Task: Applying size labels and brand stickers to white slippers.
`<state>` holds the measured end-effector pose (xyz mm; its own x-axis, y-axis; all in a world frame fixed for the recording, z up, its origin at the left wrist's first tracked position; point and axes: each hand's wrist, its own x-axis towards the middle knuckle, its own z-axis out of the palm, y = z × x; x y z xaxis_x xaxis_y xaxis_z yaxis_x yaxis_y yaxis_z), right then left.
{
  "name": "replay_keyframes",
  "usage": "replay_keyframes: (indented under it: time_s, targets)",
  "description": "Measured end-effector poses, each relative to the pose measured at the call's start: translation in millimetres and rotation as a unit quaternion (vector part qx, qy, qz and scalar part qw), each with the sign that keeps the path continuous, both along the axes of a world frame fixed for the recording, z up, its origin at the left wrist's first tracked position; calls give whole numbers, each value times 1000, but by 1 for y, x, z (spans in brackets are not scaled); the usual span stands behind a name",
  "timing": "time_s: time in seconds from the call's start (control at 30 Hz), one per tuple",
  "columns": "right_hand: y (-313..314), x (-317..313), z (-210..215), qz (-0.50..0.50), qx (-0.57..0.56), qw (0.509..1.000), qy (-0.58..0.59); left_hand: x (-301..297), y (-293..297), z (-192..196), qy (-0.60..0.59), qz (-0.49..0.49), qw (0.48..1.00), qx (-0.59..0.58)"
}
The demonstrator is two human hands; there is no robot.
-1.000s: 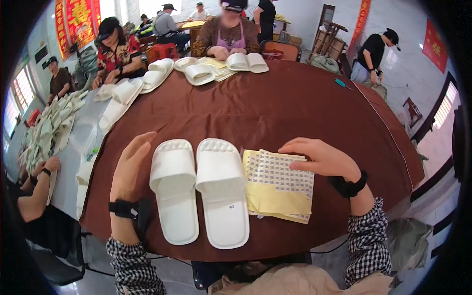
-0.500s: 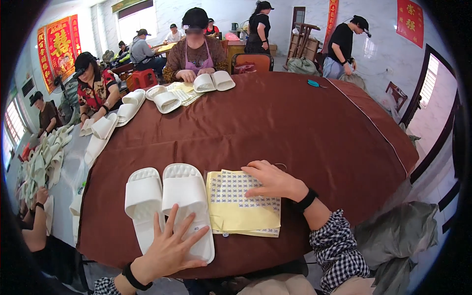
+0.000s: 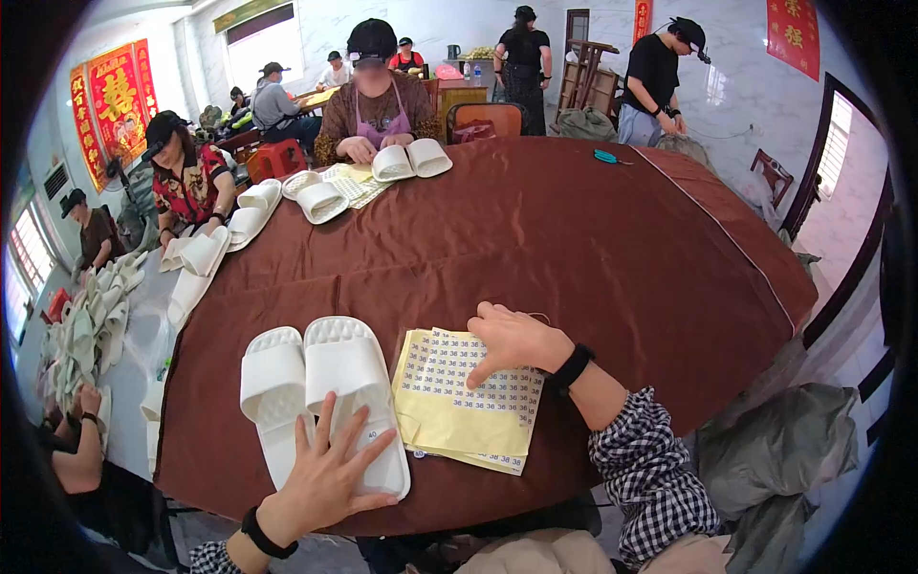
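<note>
A pair of white slide slippers (image 3: 271,378) lies side by side in front of me, toes pointing away. My left hand (image 3: 330,469) rests with spread fingers on the insole of the right-hand slipper (image 3: 346,368), beside a small printed size sticker (image 3: 372,435). Just right of the slippers is a stack of pale yellow sticker sheets (image 3: 464,430), its top sheet partly covered with rows of small printed labels. Across the upper right of this stack lies my right hand (image 3: 521,340), thumb apart from the bent fingers; the fingertips touch the paper's top edge.
A brown cloth covers the table (image 3: 574,239). Teal snips (image 3: 606,156) lie at its far side. Opposite, a person in a purple apron (image 3: 378,110) handles more white slippers (image 3: 411,160). Slippers are piled on the grey table (image 3: 134,354) at left; grey sacks (image 3: 779,440) sit at right.
The sticker sheets have turned slightly, their lower edge swinging left and nearer, with my right hand on them. My left hand stays on the slipper.
</note>
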<state>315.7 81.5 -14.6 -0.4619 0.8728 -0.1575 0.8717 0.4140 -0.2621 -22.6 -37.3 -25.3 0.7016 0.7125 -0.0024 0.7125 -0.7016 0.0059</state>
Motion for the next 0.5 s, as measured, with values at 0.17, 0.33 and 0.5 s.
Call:
replay_keyframes:
  time_s: [0.17, 0.33, 0.5]
  targets:
    - [-7, -7, 0, -12, 21, 998, 52, -2, 0, 0, 2, 4, 1000, 0]
    - [-13, -7, 5, -30, 2, 996, 89, -2, 2, 3, -1, 4, 1000, -7]
    - [2, 9, -3, -10, 57, 989, 137, -1, -3, 14, 25, 2, 1000, 1]
